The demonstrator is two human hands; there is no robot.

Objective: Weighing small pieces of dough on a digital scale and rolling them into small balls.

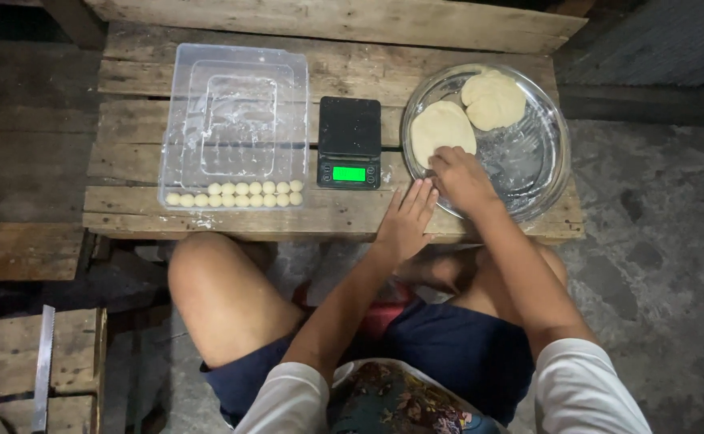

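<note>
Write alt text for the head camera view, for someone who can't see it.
Seen from above, a seated person's right hand pinches the nearer of two flat dough pieces in a round glass dish, while the left hand rests flat on a wooden pallet table. Beside them sit a small black scale and a clear plastic tray holding small dough balls.

A small black digital scale (349,142) stands at the middle of the wooden pallet table (127,213), between the clear plastic container (235,120) on the left and the glass bowl (545,173) on the right; its screen (349,174) is a small rectangle glowing bright green, set in the near edge of the scale; no packages, labels or signs show.
</note>
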